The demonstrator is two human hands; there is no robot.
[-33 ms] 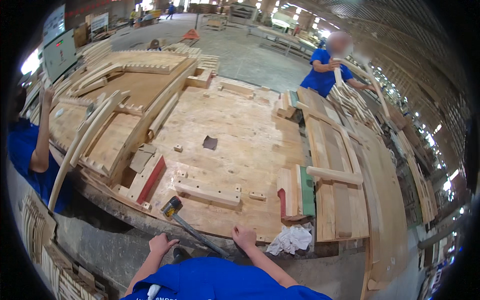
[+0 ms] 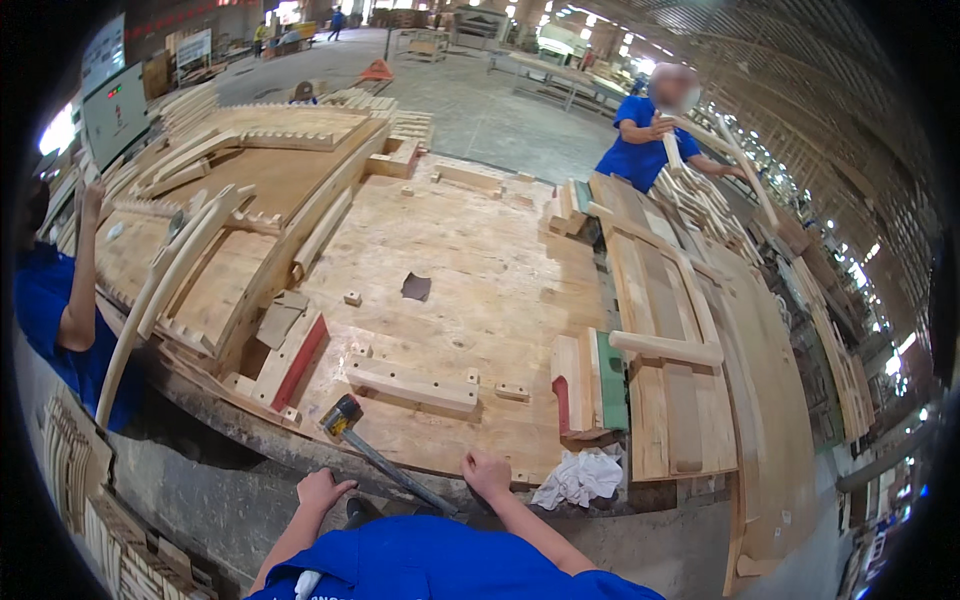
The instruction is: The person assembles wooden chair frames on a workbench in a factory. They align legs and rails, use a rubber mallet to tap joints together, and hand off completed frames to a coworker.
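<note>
My left hand (image 2: 322,489) hangs just off the front edge of the wooden worktable (image 2: 460,280), its fingers curled and the thumb sticking out. At that same edge, further right, my right hand (image 2: 487,472) is loosely closed, and no object shows in it. Between the two hands lies a mallet (image 2: 376,458) with a black and yellow head; its head is on the tabletop and its grey handle slants toward me. Neither hand touches it. A crumpled white cloth (image 2: 578,477) sits right of my right hand. Beyond the mallet is a wooden block with dark holes (image 2: 412,386).
Wooden blocks edged in red (image 2: 300,365) and green (image 2: 612,380) flank the tabletop. A dark scrap (image 2: 416,287) lies mid-table. Wooden frame parts (image 2: 690,350) are stacked at right. Co-workers in blue stand at left (image 2: 75,310) and far right (image 2: 635,145), handling wooden pieces.
The view has shifted very slightly. My hands and the mallet stay where they were. The far-right co-worker's head has turned a little.
</note>
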